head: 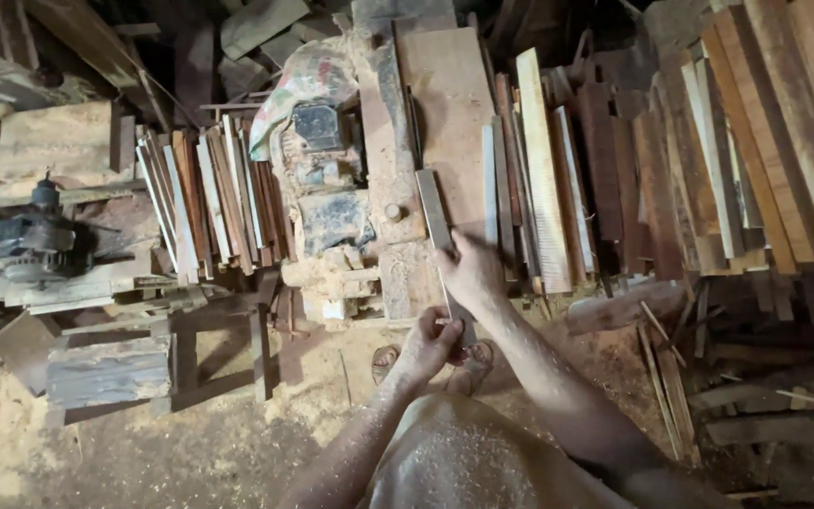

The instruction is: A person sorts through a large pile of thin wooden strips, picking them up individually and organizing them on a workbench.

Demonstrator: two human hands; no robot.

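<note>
The strip of wood [436,224], thin and grey-brown, lies lengthwise on the sawdust-caked machine table [407,273], its far end pointing away toward the broad board [449,104] on top and its near end running back to the person. The right hand [472,273] sits over the strip's middle stretch, fingers curled down and pressed together on it, so that the wood passes under the palm. The left hand [429,344] is closed round the near end, nearer the body, fingers wrapped and thumb on top; how hard it grips I cannot tell. Both forearms are dusted with sawdust. Just left of the strip stands the dusty motor housing [322,179] with a crumpled sack [308,80] slumped over its back. To the right, planks [558,170] are stacked side by side, reddish and pale, and more boards [784,123] lean beyond them. On the far left a second small motor [35,240] rests on timbers. Below the hands, sandalled feet [468,363] stand in thick sawdust.
</note>
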